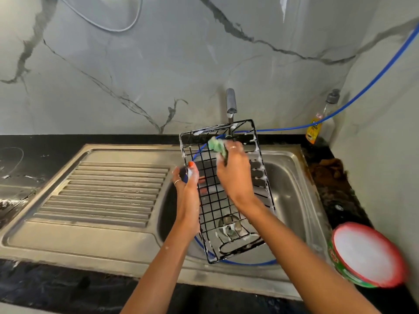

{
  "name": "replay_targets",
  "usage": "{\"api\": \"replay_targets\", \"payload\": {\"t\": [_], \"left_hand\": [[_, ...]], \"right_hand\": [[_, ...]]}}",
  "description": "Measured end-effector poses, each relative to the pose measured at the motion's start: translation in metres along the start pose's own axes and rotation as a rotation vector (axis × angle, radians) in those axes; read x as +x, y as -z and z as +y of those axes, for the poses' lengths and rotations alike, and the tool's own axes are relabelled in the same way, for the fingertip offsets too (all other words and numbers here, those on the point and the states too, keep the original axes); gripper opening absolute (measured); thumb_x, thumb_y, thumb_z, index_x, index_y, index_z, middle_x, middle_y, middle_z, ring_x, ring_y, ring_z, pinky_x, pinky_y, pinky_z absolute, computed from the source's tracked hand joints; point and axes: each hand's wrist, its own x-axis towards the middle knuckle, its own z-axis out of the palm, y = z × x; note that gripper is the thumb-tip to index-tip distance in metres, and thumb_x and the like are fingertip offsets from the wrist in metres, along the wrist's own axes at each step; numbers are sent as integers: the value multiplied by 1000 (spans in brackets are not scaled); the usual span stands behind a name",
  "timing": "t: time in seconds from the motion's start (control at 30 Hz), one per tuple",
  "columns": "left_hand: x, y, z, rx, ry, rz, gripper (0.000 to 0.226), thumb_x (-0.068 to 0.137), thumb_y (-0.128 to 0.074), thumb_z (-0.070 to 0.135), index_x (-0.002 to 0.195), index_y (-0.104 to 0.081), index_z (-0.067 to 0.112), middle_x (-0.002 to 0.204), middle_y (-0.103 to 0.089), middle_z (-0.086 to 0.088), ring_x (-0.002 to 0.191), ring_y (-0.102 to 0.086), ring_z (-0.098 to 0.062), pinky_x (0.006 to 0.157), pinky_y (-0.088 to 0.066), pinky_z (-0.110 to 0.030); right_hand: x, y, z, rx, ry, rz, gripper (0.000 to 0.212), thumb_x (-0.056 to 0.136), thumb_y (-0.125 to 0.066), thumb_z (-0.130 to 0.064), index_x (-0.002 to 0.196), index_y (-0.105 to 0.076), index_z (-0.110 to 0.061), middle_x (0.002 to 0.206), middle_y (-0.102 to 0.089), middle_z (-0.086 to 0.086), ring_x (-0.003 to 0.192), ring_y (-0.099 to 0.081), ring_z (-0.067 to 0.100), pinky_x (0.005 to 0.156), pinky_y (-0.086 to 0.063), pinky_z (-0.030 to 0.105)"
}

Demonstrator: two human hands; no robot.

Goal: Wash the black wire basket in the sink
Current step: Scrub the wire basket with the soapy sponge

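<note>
1. While my left hand (pixel 189 177) grips the left rim of the black wire basket (pixel 224 191), fingers curled round the wire, it holds the basket tilted over the sink (pixel 292 177); I judge that keeps the mesh floor facing me and lets suds drip into the bowl.
2. My right hand (pixel 233 164) reaches inside the basket and pinches a green scrubber (pixel 217 146), pressing it against the far end of the mesh, just below the tap (pixel 231 103). That end sits high, beyond both hands, and the near end dips toward the drain.
3. White foam clings to the wires along the basket's far rim and the side to the right of my right hand, so I reckon soaping is well along and rinsing is not yet done.
4. A blue hose (pixel 362 89) comes in from far right of my right hand and loops under the basket in the bowl.
5. A tub of white soap (pixel 365 254) sits just right of my right forearm, handy for reloading the scrubber; a bottle (pixel 317 125) stands in the corner beyond it.
6. To the left of my left hand lies the ribbed drainboard (pixel 102 196), a likely resting spot afterwards.
</note>
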Motion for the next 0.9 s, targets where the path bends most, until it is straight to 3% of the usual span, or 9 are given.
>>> {"api": "replay_targets", "payload": {"t": [0.07, 0.13, 0.23, 0.33, 0.4, 0.5, 0.63, 0.7, 0.9], "left_hand": [[-3, -3, 2, 27, -7, -60, 101, 48, -41, 101, 132, -48, 46, 137, -57, 4, 128, -51, -18, 110, -35, -51], [-9, -5, 9, 46, -57, -75, 53, 73, -41, 82, 109, -61, 48, 116, -68, 13, 116, -59, -9, 107, -41, -47], [-4, 2, 7, 19, -88, -53, 47, 94, -41, 60, 120, -64, 28, 114, -69, 1, 106, -64, -11, 101, -47, -48], [-2, 7, 11, -16, -16, -61, 70, 77, -44, 75, 126, -56, 26, 124, -64, -6, 112, -62, -22, 101, -44, -51], [-2, 9, 13, -60, 23, -57, 61, 71, -41, 74, 111, -59, 31, 114, -66, -3, 106, -61, -24, 98, -45, -49], [-2, 9, 9, -123, 59, -39, 63, 77, -42, 72, 113, -62, 25, 100, -72, -6, 87, -66, -24, 83, -49, -43], [-1, 7, 5, -67, 68, -56, 56, 83, -35, 74, 117, -53, 33, 114, -65, 2, 104, -61, -19, 95, -43, -46], [-3, 3, 7, -57, 81, -70, 48, 83, -35, 73, 116, -47, 40, 118, -61, 5, 106, -59, -16, 95, -41, -45], [1, 1, 2, -76, 79, 13, 44, 91, -38, 66, 108, -63, 33, 116, -68, -3, 111, -60, -24, 101, -43, -49]], "right_hand": [[9, -9, -8, 76, -12, -30, 33, 92, -52, 0, 124, -56, -7, 124, -54, 11, 104, -60, 17, 87, -46, 8], [4, -17, -13, 79, 93, -149, 28, 92, -52, -1, 118, -60, -8, 121, -55, 9, 103, -57, 13, 79, -37, -4], [-26, -23, 0, 76, 221, -461, 22, 90, -55, -4, 111, -59, -11, 106, -57, 2, 93, -56, 12, 79, -44, 8], [-65, -17, 22, -67, 176, -753, 25, 85, -53, 0, 108, -58, -10, 111, -57, 5, 96, -58, 18, 84, -50, 25], [-75, -10, 27, -216, 170, -891, 24, 84, -53, -1, 105, -60, -11, 109, -58, 5, 96, -59, 20, 85, -53, 31], [-54, 5, 13, -170, 86, -785, 21, 85, -58, -6, 104, -61, -15, 106, -57, -1, 92, -58, 14, 84, -54, 30], [8, 19, -10, -245, 198, -288, 28, 89, -55, -7, 116, -58, -11, 119, -55, 8, 101, -59, 22, 90, -52, 35], [30, 16, -12, -363, 231, -197, 32, 88, -53, -5, 120, -56, -8, 123, -53, 13, 107, -56, 29, 93, -49, 40], [-18, -7, 19, -523, 209, -559, 43, 86, -55, -4, 128, -46, -13, 137, -40, 8, 126, -38, 28, 106, -37, 41]]}}
